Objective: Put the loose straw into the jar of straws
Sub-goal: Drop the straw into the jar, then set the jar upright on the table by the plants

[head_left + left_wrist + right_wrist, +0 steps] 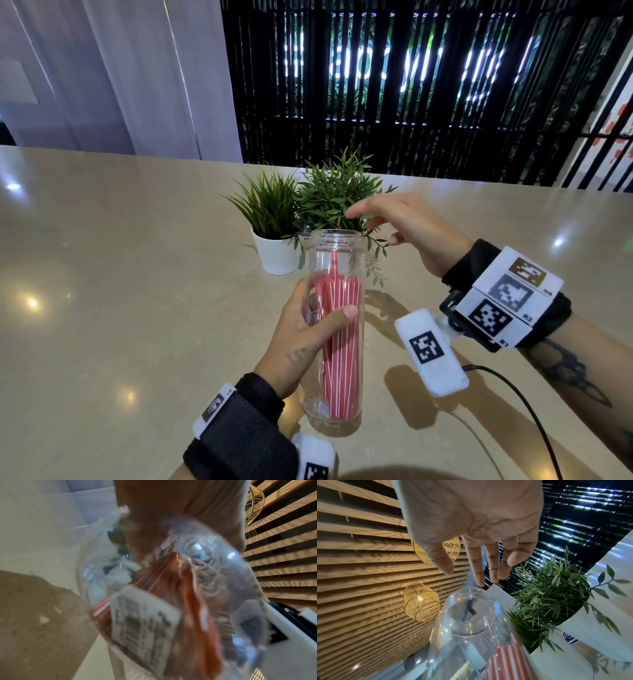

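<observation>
A tall clear plastic jar (334, 342) stands on the beige table and holds several red and white striped straws (340, 342). One straw (334, 265) stands higher than the rest inside the jar. My left hand (308, 329) grips the jar around its middle, thumb across the front. My right hand (387, 219) hovers above and to the right of the jar's mouth, fingers spread and empty. In the right wrist view the right hand (479, 561) hangs over the jar's open mouth (471, 609). The left wrist view looks up at the jar's base (154, 601) with a barcode label (144, 626).
Two potted green plants (308, 205) stand right behind the jar, one in a white pot (277, 257). A black cable (520, 404) trails over the table on the right. The table (120, 274) stretches wide to the left.
</observation>
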Action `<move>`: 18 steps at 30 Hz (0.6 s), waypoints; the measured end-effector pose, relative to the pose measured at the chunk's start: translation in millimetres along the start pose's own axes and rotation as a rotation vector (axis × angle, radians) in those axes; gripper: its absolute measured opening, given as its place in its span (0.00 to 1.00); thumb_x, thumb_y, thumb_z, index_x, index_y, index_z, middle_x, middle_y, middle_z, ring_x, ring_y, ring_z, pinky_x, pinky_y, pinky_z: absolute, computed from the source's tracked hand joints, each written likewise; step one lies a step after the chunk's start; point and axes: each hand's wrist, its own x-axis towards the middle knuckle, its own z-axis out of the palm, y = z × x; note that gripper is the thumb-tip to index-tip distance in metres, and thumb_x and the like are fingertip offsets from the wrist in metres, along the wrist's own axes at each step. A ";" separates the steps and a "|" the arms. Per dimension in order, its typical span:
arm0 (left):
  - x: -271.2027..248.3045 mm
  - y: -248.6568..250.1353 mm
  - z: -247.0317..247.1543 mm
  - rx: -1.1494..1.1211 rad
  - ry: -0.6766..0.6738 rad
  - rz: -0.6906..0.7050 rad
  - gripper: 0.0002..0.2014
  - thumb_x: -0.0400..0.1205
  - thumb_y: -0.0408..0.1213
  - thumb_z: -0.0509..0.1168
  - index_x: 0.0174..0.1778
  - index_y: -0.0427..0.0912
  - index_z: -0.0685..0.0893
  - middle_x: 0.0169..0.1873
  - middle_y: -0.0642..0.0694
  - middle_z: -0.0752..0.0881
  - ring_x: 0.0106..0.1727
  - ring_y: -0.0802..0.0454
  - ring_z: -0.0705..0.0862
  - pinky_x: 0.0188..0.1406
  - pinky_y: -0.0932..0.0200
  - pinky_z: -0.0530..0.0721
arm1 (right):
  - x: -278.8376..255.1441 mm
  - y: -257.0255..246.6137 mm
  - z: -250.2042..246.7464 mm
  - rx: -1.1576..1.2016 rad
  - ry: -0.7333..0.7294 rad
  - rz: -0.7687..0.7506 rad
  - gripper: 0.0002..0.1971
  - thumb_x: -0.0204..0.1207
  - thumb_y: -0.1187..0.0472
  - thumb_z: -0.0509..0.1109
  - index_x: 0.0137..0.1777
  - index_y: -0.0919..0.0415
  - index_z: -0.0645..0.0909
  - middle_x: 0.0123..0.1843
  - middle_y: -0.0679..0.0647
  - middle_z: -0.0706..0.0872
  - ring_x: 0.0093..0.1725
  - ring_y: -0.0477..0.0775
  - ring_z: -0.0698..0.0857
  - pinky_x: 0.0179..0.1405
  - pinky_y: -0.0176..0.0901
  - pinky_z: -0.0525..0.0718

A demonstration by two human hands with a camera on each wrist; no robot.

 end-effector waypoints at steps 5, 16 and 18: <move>-0.1 0.8 -1.3 -0.021 0.028 0.013 0.36 0.57 0.53 0.72 0.63 0.56 0.73 0.49 0.57 0.87 0.48 0.62 0.88 0.42 0.63 0.87 | -6.5 8.1 1.0 0.097 0.090 0.018 0.12 0.78 0.55 0.62 0.52 0.59 0.83 0.49 0.48 0.85 0.44 0.43 0.81 0.35 0.36 0.74; 2.7 -1.1 2.6 -0.034 0.054 0.033 0.35 0.62 0.51 0.72 0.66 0.50 0.73 0.54 0.50 0.87 0.55 0.53 0.86 0.54 0.51 0.86 | -69.8 74.1 44.1 0.349 -0.403 0.143 0.29 0.72 0.35 0.52 0.75 0.32 0.56 0.73 0.39 0.73 0.70 0.44 0.77 0.68 0.53 0.78; 4.8 -2.5 6.7 -0.026 0.052 0.043 0.34 0.62 0.51 0.71 0.65 0.49 0.74 0.54 0.49 0.86 0.57 0.53 0.86 0.56 0.53 0.85 | -78.2 78.9 46.7 0.399 -0.457 0.146 0.27 0.73 0.38 0.52 0.74 0.27 0.53 0.73 0.38 0.72 0.69 0.44 0.78 0.70 0.53 0.77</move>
